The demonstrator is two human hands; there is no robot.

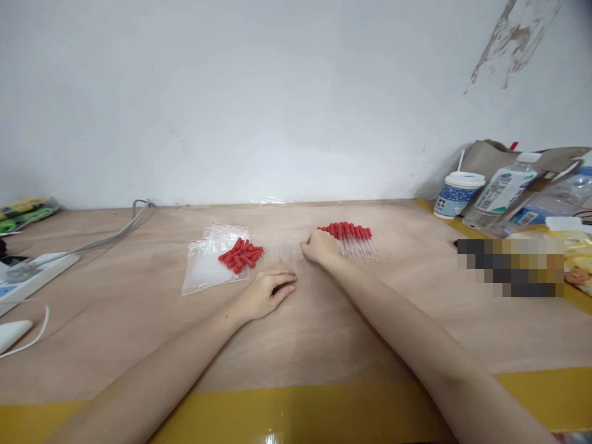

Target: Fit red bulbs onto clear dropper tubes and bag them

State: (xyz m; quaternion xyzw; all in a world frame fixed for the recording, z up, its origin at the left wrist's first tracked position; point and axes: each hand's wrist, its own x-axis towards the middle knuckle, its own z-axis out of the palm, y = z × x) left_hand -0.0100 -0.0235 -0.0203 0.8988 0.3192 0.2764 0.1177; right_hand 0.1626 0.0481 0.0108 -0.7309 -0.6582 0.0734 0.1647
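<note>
Table (324, 345), left hand (267, 293) resting, right hand (320, 245) beside clear tubes (280, 248) (thin)

Red bulbs (240, 254) beside clear tubes (283, 248)

a pale, bluish-white wall (231, 111) rises beyond the fingers (282, 272). far up and to their right, a flaked patch (518, 40) shows brown. beneath the fingers spreads a light brown tabletop (324, 345) with faint wood grain, its far edge meeting the wall. a glossy yellow band (287, 413) runs along the near edge, nearer than the fingers, and another strip (424, 208) lines the right side. soft, even light covers the wall.
</note>
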